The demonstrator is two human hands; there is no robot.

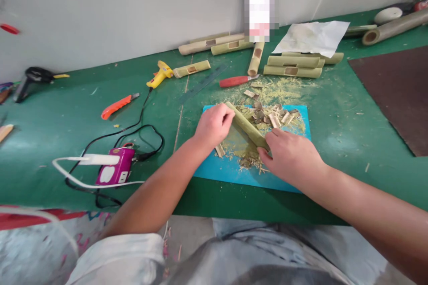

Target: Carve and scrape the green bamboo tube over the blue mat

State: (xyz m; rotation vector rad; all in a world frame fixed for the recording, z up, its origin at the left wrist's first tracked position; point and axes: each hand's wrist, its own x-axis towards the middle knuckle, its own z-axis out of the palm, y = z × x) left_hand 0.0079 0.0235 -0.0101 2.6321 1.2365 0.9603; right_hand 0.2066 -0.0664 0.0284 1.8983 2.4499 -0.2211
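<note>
A pale green bamboo tube (246,124) slants over a blue mat (281,183), its near end toward my right. My left hand (214,125) is closed at the tube's far end, the fingertips partly hidden. Around the near end, my right hand (291,151) is wrapped with the thumb underneath. Bamboo chips (274,119) and shavings (250,163) lie beneath and beside the tube. Beyond the mat rests a red-handled knife (234,81), its blade pointing right.
Notched bamboo pieces (294,71) lie at the back, some under white paper (307,38). To the left are an orange utility knife (118,106), a yellow glue gun (160,75) and a purple power adapter (115,167) with cords. A dark brown board (397,93) lies right.
</note>
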